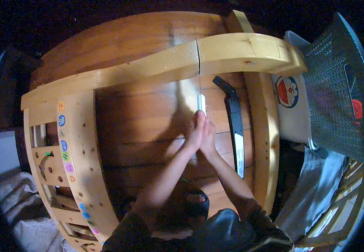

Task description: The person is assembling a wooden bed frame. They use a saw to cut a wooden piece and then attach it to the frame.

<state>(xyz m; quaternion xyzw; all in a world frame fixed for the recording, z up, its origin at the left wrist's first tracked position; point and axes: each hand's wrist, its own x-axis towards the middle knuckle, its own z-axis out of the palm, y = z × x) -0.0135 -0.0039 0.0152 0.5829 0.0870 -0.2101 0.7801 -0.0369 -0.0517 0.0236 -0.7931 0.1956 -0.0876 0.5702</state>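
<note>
Sleeves (pixel 127 229): 2, dark, at the lower edge, bare forearms extending forward from them. Hands: 2, left hand (pixel 195 133) and right hand (pixel 209 136) pressed together, both closed around the white handle of 1 saw (pixel 201 103). Saw: blade thin, seen nearly edge-on, set in a dark slit across the beam (pixel 148 63). Beam: 1, pale wood, curved in view. Case (pixel 235 119): 1, black, long, bent toward its far end, on the plank floor (pixel 148 122) right of the saw. Stickers (pixel 64 145): several, coloured, on the left board (pixel 85 145).
</note>
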